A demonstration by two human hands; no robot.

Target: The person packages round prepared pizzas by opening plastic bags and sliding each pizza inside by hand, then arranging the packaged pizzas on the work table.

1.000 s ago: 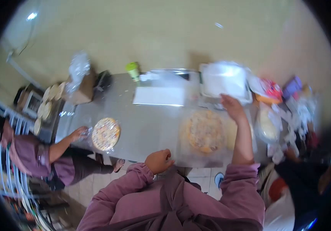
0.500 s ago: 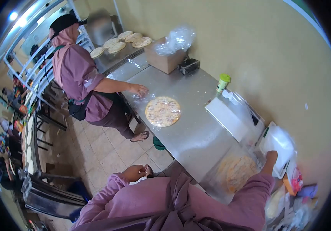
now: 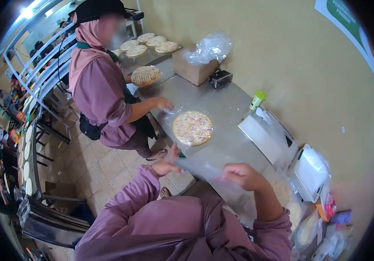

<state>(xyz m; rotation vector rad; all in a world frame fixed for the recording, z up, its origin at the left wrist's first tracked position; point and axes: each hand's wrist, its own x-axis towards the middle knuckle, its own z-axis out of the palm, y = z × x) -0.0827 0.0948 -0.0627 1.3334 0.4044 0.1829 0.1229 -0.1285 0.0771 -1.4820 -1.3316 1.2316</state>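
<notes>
A clear plastic bag (image 3: 202,169), blurred by motion, stretches between my hands above the front edge of the steel table. My right hand (image 3: 242,176) is closed on its right end. At the other end my left hand (image 3: 166,164) has its fingers apart; the bag's edge reaches it, and whether they touch is unclear. Beyond the bag, a flat round pizza (image 3: 192,128) with brown streaks of topping lies on the table, with shiny plastic film about it. Another pizza (image 3: 278,191), pale and partly hidden behind my right arm, lies under plastic at the right.
A co-worker (image 3: 104,87) stands at the left, holding a topped pizza (image 3: 145,76). Along the wall are a cardboard box (image 3: 194,69), a green cup (image 3: 258,100), a white device (image 3: 265,137) and a white tray (image 3: 309,172). More pizzas (image 3: 137,51) lie at the back.
My right hand has come from the white tray to the front of my body with a plastic bag. My left hand has risen and opened. The co-worker's pizza has come into view.
</notes>
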